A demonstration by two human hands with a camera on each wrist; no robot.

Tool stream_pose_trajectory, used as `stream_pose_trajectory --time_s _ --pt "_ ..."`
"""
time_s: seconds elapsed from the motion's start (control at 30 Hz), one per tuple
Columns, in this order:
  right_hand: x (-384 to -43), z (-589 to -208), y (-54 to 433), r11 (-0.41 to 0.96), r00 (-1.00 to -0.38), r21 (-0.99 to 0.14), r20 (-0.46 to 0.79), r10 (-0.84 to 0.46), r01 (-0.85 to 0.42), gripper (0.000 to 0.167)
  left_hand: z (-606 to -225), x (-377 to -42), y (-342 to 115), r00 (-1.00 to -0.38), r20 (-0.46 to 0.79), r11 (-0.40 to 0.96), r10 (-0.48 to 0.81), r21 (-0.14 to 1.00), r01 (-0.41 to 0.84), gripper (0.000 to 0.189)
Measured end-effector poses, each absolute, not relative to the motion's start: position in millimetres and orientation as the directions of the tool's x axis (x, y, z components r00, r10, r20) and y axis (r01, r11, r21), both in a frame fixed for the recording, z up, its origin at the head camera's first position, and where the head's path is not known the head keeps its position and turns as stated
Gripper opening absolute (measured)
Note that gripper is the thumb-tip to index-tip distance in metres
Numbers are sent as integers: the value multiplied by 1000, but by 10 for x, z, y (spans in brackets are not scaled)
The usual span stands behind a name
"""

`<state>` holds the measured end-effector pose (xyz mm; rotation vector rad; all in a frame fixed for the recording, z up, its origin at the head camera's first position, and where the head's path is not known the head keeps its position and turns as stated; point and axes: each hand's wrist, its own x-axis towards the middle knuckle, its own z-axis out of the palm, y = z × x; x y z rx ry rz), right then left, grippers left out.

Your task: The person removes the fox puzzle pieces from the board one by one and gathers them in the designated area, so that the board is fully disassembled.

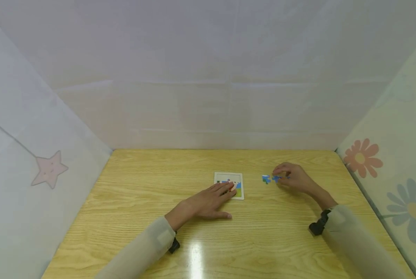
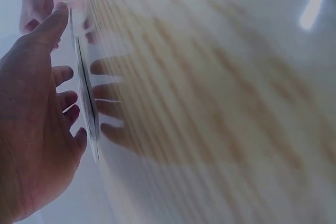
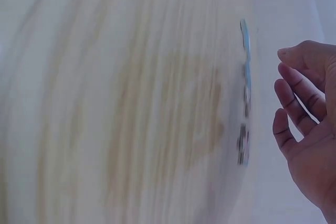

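My left hand (image 1: 213,200) lies flat with its fingers straight, the fingertips resting on a small white-framed jigsaw puzzle board (image 1: 225,176). A colourful picture shows inside the frame, partly hidden under the fingers. In the left wrist view the board (image 2: 86,98) appears edge-on beside the fingertips. My right hand (image 1: 294,179) hovers over several loose blue jigsaw pieces to the right of the board. One jigsaw piece (image 1: 265,179) with white and green lies left of the fingers. In the right wrist view the fingers are loosely bent, apart from the pieces (image 3: 245,87), with nothing between them.
The wooden table (image 1: 152,174) carries the board and pieces. A pale cloth wall (image 1: 208,116) stands behind it, and printed cloth sides rise at left and right. Each wrist wears a small black camera, such as the one on the right wrist (image 1: 319,223).
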<state>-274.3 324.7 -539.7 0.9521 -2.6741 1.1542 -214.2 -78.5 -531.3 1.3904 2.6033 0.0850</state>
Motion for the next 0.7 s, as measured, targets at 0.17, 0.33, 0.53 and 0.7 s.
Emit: stream_pose_trajectory --time_s 0.17,0.33,0.53,0.7 --pt "-2771 -5377 3059 499 -797 -654 284 -534 -568 25 -5314 -2115 -828 -528 -113 540 842 140 830 91" --pt "-2772 -5348 2861 476 -788 -677 262 -558 -562 25 -5320 -2073 -880 -517 -97 525 851 139 839 90" --pt "-2797 -5336 2644 475 -772 -659 267 -577 -583 29 -5306 -2036 -943 -534 -103 544 839 147 826 89" --pt "-2831 -5323 2463 467 -756 -653 259 -601 -596 29 -5274 -2001 -1004 -548 -132 563 826 164 810 87"
